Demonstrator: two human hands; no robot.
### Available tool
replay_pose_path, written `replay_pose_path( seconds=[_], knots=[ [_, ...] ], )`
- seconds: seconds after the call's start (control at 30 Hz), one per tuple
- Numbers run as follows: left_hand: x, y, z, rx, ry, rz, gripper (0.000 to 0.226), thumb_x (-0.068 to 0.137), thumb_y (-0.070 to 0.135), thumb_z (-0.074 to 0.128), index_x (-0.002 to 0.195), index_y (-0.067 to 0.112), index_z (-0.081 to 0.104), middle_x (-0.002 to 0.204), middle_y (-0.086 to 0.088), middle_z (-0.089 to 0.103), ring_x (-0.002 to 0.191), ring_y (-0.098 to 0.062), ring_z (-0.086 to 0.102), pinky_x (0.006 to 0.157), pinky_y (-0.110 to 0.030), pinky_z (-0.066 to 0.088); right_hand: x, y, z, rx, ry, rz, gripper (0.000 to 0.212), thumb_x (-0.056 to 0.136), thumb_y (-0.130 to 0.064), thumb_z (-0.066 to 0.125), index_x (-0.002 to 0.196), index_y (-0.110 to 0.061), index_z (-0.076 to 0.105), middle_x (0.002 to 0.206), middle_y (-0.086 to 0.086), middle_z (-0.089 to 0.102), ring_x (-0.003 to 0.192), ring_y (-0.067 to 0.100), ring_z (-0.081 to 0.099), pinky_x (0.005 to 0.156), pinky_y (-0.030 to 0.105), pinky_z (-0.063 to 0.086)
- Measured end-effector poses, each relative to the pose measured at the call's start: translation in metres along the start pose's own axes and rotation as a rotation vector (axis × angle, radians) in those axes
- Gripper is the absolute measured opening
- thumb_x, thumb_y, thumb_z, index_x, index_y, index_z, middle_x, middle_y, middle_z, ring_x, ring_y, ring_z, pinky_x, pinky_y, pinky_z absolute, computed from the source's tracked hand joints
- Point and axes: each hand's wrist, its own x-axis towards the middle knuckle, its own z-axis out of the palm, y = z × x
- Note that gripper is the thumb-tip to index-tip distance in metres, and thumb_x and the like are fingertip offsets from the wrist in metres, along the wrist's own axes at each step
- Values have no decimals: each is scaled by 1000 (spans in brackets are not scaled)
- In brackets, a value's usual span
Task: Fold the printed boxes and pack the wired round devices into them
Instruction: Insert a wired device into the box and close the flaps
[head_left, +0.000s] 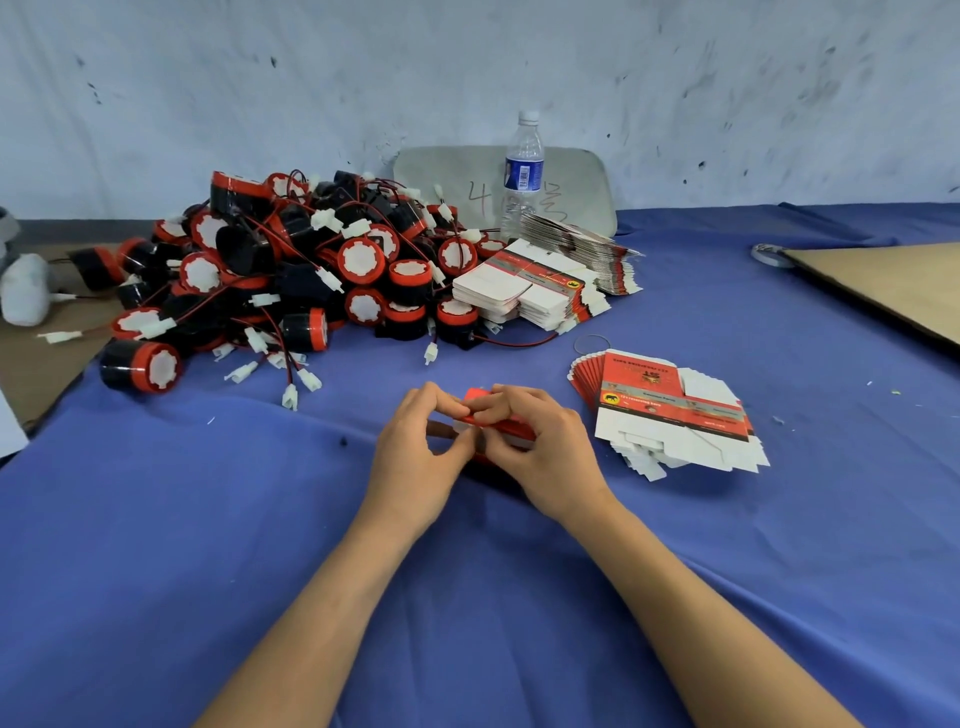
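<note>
Blue-clothed counter (156, 519) spread wide beneath a scuffed pale wall (208, 78). Across the far left, a sprawling heap of wired round devices (291, 270): black bodies, red rims, white caps, red-and-black leads ending in white plugs (306, 379) spilling off the near edge. Far right of the heap, a brown cardboard sheet (893, 291) lying flat. Just behind the heap's right end, a grey board (571, 182) propped against the wall, with a clear water bottle (522, 171) upright before it. Against the heap's right flank, thick stacks of flat printed boxes (524, 291). Farther right and nearer the camera, a fanned stack (670, 410) of the same, red faces up. On the near side of the heap, right of its centre, both hands: left hand (415, 452) and right hand (545, 452), fingers curled, pinching one small red printed box (519, 431) between them, low over the cloth. Box mostly hidden by fingers; long axis apparently slanting from far-left to near-right, though hard to judge. Judged mid-fold, flaps likely being tucked, no device visibly inside. For the packing move, devices lying up and left of the hands, well apart from the box, with the left hand the nearer. Closest candidates: units along the heap's near edge, and one lone device (143, 366) resting off at the near-left corner. Tangled leads a likely snag on lifting any single unit.
</note>
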Motion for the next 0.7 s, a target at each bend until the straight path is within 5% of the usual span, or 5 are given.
replay_pose_path(
  seconds=[0.2,0.3,0.47,0.7],
  knots=[
    [1,-1,7,-187,44,-104,15,89,0,63,85,14,59,103,-4,65,87,-16,65,75,-23,53,2,1,3,-99,67,-103,6,76,-1,70,80,-5,67,99,-2,73,102,8,57,88,44,51],
    [1,-2,7,-309,31,-134,17,87,-6,62,82,10,59,99,4,69,77,-9,67,70,-19,53,3,0,2,-82,52,-109,5,76,-1,70,78,-4,67,99,-2,73,103,9,57,88,45,50],
    [5,-7,0,-383,-48,-148,23,90,-7,57,81,13,65,101,15,72,90,-19,69,80,-27,55,2,-1,-4,-56,-9,-45,8,79,-3,72,82,-6,65,103,-9,70,102,0,58,93,37,48],
    [1,-11,9,-207,90,-101,21,90,8,64,87,27,55,78,12,69,76,-11,66,78,-36,54,2,-9,-21,-449,-197,-51,39,95,-35,55,134,-37,52,137,-16,54,117,16,57,91,39,46]
  ],
)
